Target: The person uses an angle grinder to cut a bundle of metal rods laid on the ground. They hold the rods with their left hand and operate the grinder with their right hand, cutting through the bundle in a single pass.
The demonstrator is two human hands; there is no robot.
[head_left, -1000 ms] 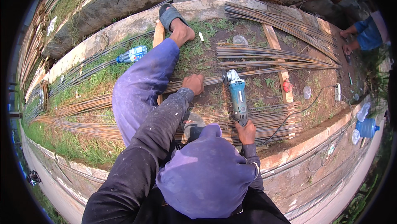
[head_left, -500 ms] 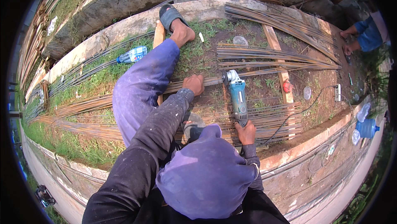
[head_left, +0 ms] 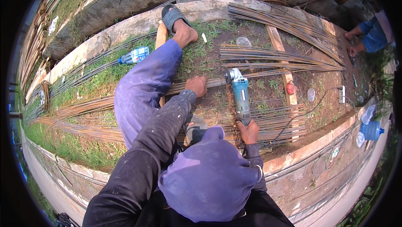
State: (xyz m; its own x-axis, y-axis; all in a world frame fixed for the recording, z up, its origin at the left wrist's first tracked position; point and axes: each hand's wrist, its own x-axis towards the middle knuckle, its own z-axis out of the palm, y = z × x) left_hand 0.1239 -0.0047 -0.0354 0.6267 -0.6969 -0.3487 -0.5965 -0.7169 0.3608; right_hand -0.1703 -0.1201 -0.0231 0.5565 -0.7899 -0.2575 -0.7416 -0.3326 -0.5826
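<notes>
My left hand [head_left: 196, 86] is closed around a bundle of thin steel rods [head_left: 215, 83], pressing it down near my bent leg. In my right hand [head_left: 248, 131] is the rear grip of a teal angle grinder [head_left: 241, 99]. The grinder's silver head and disc are at the rods, a little right of my left hand. Orange sparks [head_left: 231, 105] stream from the disc toward me, over more rods [head_left: 274, 120] lying below. Where exactly the disc meets the metal is too small to make out.
Wooden battens [head_left: 289, 82] lie under the rods. A power cord runs to a white socket strip [head_left: 342, 94]. A red round object [head_left: 291, 88], a plastic bottle [head_left: 136, 55] and a blue water jug [head_left: 371, 130] lie around. Another person [head_left: 372, 36] is at the far right.
The grinder has tilted slightly, its head shifting a little up and left. The sparks are brighter and longer. My left hand keeps its place on the rods.
</notes>
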